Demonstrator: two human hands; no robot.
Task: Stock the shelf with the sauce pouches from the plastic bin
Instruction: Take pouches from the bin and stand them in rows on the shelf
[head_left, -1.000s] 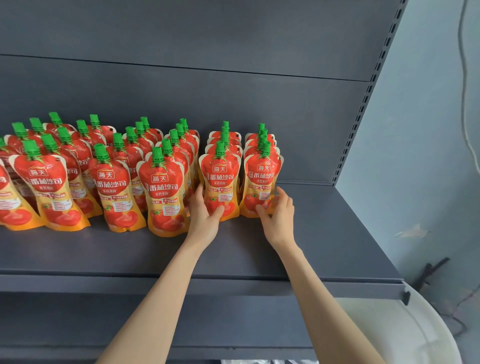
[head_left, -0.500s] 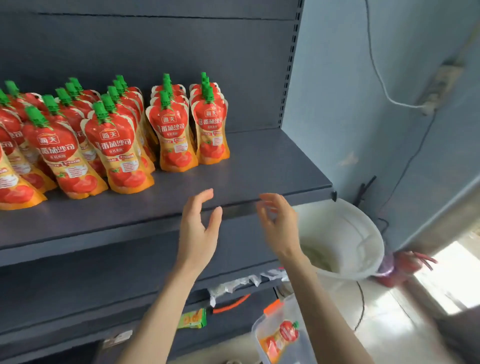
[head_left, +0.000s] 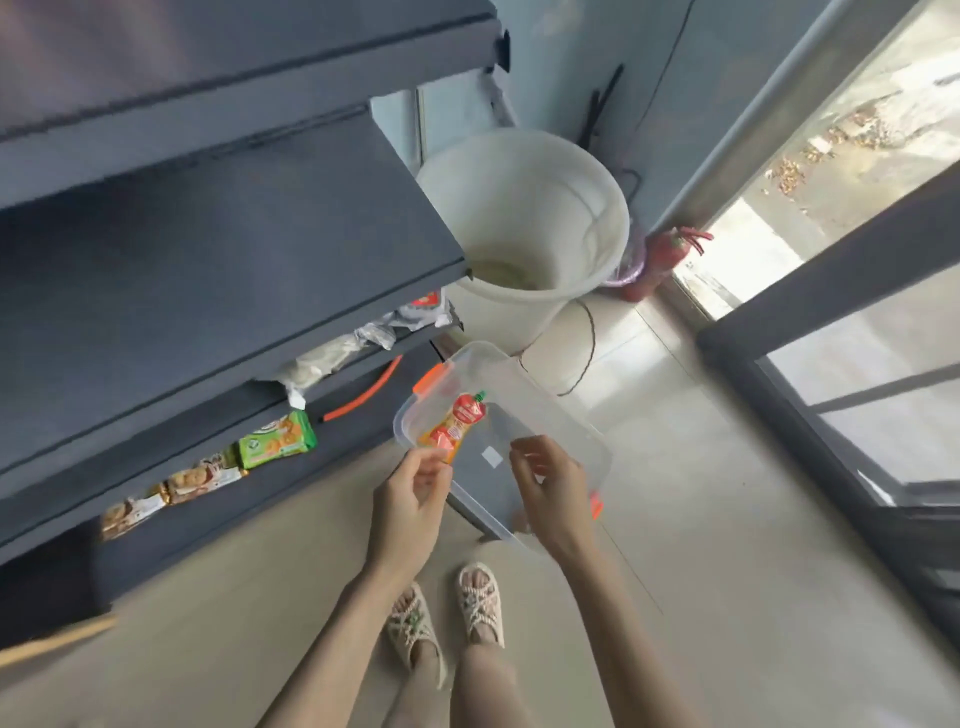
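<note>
Sauce pouch (head_left: 457, 423) red-orange, green cap (head_left: 479, 397). Plastic bin (head_left: 550, 408) clear, orange latches (head_left: 430, 378). Shelf (head_left: 208, 234) dark grey. Bucket (head_left: 519, 171) white. Sandals (head_left: 478, 603) cream, woven.

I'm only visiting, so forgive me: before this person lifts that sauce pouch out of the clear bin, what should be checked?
1. Pouch to pick: one sauce pouch lies in the plastic bin: ok.
2. Left hand has hold of it: fingertips sit at its lower end, grip unclear: cannot tell.
3. Right hand free to help: over the bin, holding nothing: ok.
4. Green cap on the pouch: ok.
5. Pouch undamaged: too blurred: cannot tell.
</note>
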